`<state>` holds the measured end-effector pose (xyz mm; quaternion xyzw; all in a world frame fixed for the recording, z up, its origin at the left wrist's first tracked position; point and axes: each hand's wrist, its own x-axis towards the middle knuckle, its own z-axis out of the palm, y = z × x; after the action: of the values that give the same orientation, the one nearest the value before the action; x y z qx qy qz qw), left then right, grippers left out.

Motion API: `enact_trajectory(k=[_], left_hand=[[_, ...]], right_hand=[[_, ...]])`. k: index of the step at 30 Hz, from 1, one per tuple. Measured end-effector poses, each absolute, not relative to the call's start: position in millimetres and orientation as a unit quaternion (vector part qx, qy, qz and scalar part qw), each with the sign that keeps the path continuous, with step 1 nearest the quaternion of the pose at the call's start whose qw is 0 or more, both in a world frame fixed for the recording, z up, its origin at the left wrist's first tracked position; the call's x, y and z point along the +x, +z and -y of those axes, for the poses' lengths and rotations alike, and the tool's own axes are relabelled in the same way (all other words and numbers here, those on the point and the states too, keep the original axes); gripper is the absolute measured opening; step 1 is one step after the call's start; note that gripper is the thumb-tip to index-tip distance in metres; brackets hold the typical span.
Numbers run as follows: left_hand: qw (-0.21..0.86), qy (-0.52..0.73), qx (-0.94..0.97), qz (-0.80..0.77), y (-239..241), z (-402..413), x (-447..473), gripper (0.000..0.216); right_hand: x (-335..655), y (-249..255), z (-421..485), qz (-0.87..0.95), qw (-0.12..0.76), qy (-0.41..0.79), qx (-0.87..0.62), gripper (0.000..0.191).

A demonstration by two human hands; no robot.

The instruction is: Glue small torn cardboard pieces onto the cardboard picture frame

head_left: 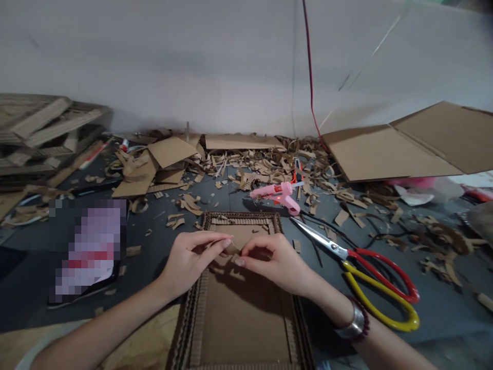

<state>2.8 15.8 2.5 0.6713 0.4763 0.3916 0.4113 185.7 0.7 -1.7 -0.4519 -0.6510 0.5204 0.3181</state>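
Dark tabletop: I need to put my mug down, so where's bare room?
Bare dark surface shows right of the scissors, and between the cardboard frame and the blurred patch. Cardboard scraps crowd the area behind the pink glue gun.

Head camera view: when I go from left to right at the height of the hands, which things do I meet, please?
Blurred-out object → left hand → right hand → red-and-yellow-handled scissors → brown cardboard scraps

No legible text, label, brand or number appears in this head view, including on the corrugated cardboard frame (239, 318). A pixelated rectangular patch (88, 251) on the dark work surface (435, 308) hides whatever it covers, so any marking there cannot be read.
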Motion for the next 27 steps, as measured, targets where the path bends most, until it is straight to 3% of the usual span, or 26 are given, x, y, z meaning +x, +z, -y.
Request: enact_trajectory(k=[8,18,22,27], left_hand=[[0.507,0.421,0.575,-0.484,4,-16,6,0.009],[0.513,0.425,0.583,-0.466,2,-16,7,0.009],[0.508,0.387,0.649,-0.414,-3,-12,6,0.026],[0.485,0.349,0.702,-0.388,-8,-11,7,0.014]], right_hand=[[186,-2,-1,0.506,0.362,0.651,-0.435,0.018],[187,-2,0,0.508,0.366,0.624,-0.468,0.007],[186,-3,3,0.506,0.384,0.614,-0.470,0.007],[181,-5,6,0.457,0.395,0.655,-0.454,0.010]])
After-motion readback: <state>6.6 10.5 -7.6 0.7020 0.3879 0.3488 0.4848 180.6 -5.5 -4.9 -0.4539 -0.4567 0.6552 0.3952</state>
